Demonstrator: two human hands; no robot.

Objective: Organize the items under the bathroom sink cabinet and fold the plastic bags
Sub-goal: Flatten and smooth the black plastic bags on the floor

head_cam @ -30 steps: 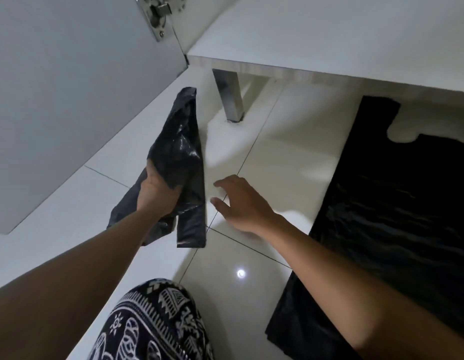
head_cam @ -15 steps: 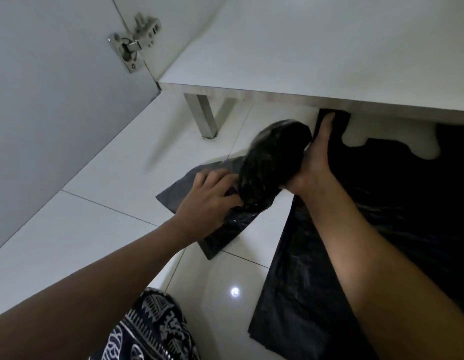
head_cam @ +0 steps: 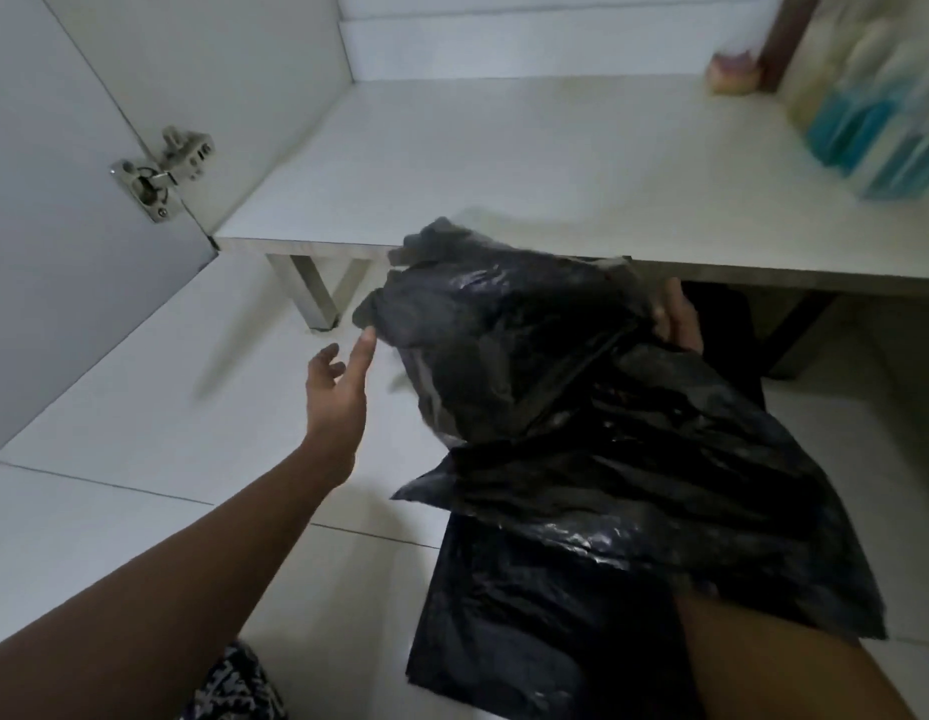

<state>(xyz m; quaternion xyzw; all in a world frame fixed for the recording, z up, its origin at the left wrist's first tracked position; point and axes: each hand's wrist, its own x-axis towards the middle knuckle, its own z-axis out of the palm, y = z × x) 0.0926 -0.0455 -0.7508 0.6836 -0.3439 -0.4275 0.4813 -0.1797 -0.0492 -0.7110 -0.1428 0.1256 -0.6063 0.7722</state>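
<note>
We record a white tiled floor point(head_cam: 140, 407) below a white cabinet bottom shelf point(head_cam: 504, 163), which stands on a square metal leg point(head_cam: 309, 293), with a grey cabinet door point(head_cam: 47, 226) open at the left. A flat black plastic bag point(head_cam: 530, 615) lies on the floor, its far end reaching beneath the shelf's front edge. Above it a crumpled black plastic bag point(head_cam: 530, 366) is raised off the floor, just in front of the shelf edge, and drapes over the right forearm. The right hand point(head_cam: 678, 322) shows only partly behind this bag; we cannot tell whether its fingers are clenched on it. The left hand point(head_cam: 335, 392) is released, fingers straight, its fingertip at the bag's left edge. Blurred clear bottles of blue liquid point(head_cam: 867, 122) stand at the shelf's right. A steel hinge point(head_cam: 161, 179) sits on the door.
</note>
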